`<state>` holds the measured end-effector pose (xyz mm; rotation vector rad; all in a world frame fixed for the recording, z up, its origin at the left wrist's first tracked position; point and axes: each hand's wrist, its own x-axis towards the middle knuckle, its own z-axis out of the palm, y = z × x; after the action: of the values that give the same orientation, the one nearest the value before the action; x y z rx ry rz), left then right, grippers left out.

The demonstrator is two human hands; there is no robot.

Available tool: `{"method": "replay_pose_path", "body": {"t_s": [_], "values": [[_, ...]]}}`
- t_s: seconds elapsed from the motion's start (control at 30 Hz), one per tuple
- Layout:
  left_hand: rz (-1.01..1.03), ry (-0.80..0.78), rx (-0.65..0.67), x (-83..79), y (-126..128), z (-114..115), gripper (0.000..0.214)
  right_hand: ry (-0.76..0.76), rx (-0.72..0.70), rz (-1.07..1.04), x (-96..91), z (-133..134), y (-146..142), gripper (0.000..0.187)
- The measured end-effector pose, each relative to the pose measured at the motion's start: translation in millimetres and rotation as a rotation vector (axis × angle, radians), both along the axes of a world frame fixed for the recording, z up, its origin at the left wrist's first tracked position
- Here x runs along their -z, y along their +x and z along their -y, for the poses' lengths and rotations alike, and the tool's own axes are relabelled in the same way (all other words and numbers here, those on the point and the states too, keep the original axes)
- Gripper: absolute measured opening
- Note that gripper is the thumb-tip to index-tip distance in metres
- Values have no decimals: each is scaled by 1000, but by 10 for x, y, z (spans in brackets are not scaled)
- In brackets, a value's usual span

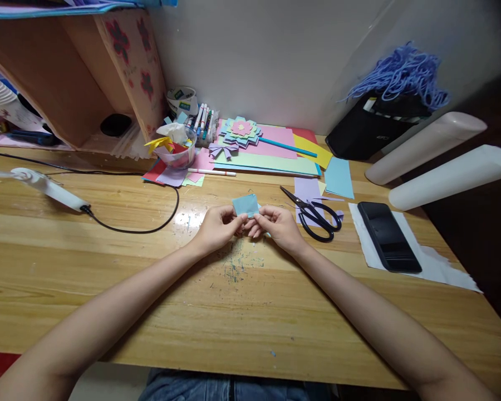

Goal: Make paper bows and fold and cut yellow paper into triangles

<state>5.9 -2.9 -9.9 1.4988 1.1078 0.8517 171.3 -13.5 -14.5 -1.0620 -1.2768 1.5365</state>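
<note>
A small light-blue piece of paper (245,205) is held up above the middle of the table. My left hand (217,227) pinches its lower left part, thumb in front and fingers behind. At its lower right corner, my right hand (279,225) grips it the same way. A bit more blue paper shows under the right fingers; whether it is a separate piece I cannot tell. Black-handled scissors (313,213) lie just right of my right hand, slightly parted, partly over purple paper (304,192).
Toward the back lie a layered paper flower (240,131), a purple paper bow (223,151), paper strips (271,164) and a tub of scraps (179,153). A phone (388,236) rests on tissue at right. A small white fan (52,189) with a black cable lies left.
</note>
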Motion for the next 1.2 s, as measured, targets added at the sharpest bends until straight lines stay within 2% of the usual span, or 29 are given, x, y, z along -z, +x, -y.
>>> {"method": "replay_pose_path", "body": {"t_s": [0.23, 0.4, 0.57, 0.7, 1.0, 1.2], "values": [[74, -45, -49, 26, -4, -32, 31, -24, -16, -71, -15, 6, 1, 32], [86, -75, -25, 12, -10, -22, 29, 90, 97, -6, -7, -14, 17, 26], [70, -34, 73, -1, -21, 4, 23, 137, 220, 14, -5, -35, 41, 24], [20, 13, 80, -14, -26, 1, 25, 135, 216, -23, 36, -69, 77, 24], [-13, 6, 79, 0, -20, -1, 26, 123, 226, -67, 103, -108, 105, 21], [-55, 59, 128, 19, -36, -2, 26, 86, 208, -83, 100, -95, 109, 21]]}}
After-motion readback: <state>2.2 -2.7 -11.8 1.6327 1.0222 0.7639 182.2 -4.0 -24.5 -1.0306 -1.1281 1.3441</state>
